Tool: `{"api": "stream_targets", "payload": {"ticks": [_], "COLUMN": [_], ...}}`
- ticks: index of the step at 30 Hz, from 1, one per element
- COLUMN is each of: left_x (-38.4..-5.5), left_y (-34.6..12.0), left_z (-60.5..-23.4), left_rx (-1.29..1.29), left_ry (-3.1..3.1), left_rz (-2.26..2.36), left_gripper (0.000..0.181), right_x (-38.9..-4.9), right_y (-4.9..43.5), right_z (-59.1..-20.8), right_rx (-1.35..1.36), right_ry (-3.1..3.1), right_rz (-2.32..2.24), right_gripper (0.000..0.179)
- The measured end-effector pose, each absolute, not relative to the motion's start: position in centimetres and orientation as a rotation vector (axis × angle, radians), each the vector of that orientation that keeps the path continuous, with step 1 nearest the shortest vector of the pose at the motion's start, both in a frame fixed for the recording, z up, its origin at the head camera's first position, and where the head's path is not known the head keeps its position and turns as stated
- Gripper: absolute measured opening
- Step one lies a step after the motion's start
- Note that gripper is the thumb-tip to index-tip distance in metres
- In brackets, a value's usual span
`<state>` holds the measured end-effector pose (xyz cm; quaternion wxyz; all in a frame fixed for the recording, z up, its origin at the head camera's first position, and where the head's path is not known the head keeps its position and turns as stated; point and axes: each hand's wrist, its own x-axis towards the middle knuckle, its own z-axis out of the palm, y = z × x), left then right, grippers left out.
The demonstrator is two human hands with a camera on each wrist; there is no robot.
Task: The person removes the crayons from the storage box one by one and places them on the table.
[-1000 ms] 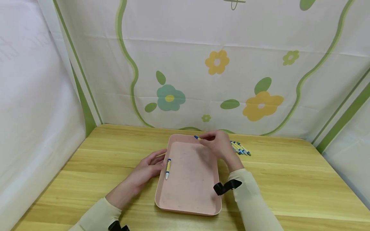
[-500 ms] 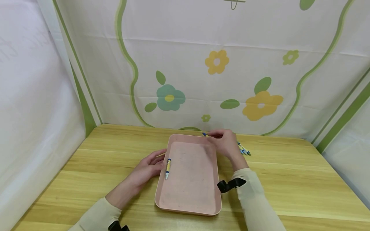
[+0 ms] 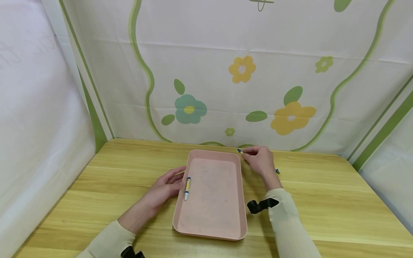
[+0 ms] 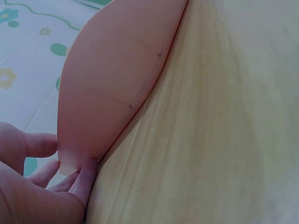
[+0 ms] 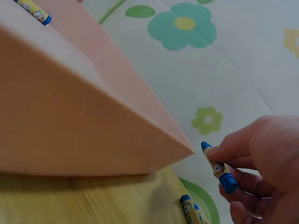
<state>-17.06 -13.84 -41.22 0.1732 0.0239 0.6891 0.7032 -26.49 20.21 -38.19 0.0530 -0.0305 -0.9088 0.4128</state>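
A pink rectangular tray (image 3: 213, 200) lies on the table, with one white-tipped crayon (image 3: 187, 189) inside along its left wall. My left hand (image 3: 164, 188) touches the outside of that wall with fairly straight fingers; the left wrist view shows its fingertips against the tray's side. Just off the tray's far right corner, my right hand (image 3: 260, 161) pinches a blue crayon (image 5: 219, 169) with a yellow wrapper between thumb and fingers, above the table. Beneath that hand, other crayons (image 5: 190, 210) lie on the table, mostly hidden in the head view.
The wooden table (image 3: 322, 200) extends on both sides of the tray. A white curtain (image 3: 209, 71) printed with flowers hangs behind the table's far edge, and white cloth (image 3: 38, 125) closes off the left side.
My right hand has moved right with the blue crayon, from above the tray's far edge to past its right corner, covering most of the loose crayons. My left hand stays put.
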Motion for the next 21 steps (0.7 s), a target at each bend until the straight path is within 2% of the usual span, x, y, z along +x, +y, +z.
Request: {"api": "stream_targets", "payload": {"ticks": [21], "left_x": [-17.0], "left_y": [-13.9], "left_z": [-41.2], "left_rx": [0.066], "left_ry": [1.955], "left_rz": [1.994], "left_gripper": [0.060], "right_x": [-26.6], "right_y": [22.3], "right_z": [-40.5], "right_rx": [-0.035], "right_ry": [-2.838], "right_rz": [1.066], "right_gripper": [0.018]}}
